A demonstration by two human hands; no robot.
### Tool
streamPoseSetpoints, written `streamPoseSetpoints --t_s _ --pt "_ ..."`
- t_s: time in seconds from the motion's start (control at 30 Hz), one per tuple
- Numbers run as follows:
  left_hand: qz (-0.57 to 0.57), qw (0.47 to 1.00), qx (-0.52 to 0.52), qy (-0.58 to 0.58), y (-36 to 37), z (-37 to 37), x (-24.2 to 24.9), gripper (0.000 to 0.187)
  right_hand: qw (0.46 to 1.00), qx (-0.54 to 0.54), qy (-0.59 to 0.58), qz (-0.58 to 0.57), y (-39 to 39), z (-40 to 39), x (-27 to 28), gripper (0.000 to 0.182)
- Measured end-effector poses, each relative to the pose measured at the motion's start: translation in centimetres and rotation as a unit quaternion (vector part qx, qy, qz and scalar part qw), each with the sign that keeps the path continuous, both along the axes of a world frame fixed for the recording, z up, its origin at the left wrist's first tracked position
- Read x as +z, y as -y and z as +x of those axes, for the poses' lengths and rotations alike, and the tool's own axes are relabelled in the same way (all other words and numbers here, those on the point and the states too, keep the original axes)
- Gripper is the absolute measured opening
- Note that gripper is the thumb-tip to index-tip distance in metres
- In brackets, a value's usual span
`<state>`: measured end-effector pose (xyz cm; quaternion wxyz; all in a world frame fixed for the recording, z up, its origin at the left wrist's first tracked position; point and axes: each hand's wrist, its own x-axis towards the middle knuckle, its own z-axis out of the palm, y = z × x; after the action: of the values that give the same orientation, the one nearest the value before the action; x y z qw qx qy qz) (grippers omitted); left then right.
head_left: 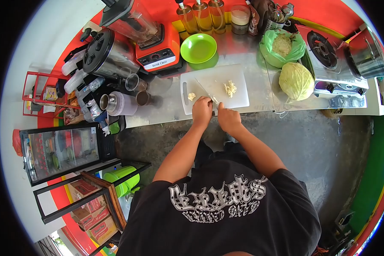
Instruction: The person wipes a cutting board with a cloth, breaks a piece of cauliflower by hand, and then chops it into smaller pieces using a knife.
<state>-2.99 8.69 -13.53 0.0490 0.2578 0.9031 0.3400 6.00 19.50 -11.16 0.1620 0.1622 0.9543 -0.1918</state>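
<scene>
A white cutting board (pixel 239 101) lies on the steel counter. My right hand (pixel 229 118) is closed around a knife (pixel 206 90), its blade slanting up and left over the board. Close beside the blade, my left hand (pixel 202 112) has its fingers curled down on the board; what they pinch is hidden. A heap of finely chopped pale pieces (pixel 230 88), perhaps garlic, sits on the board's right side. Left of the blade is a smaller pale clump (pixel 191 96).
Behind the board stand a green bowl (pixel 199 48) and a red blender (pixel 158 55). To the right are a cabbage (pixel 296 82), a green bag-lined container (pixel 266 53) and a gas stove (pixel 324 50). A lilac tumbler (pixel 124 103) and cups crowd the left.
</scene>
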Motion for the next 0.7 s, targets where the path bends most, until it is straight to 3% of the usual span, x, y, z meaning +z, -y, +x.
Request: streamPoseSetpoints --t_s 0.43,0.7 --pt "0.065 0.996 -0.019 -0.052 0.5 0.5 -0.7 0.009 1.000 0.015 0.000 -0.025 -0.2 -0.5 0.8 0.025" --pt "0.014 1.000 0.000 0.002 0.5 0.2 -1.0 0.012 1.000 0.020 0.000 0.011 0.3 -0.6 0.1 0.025"
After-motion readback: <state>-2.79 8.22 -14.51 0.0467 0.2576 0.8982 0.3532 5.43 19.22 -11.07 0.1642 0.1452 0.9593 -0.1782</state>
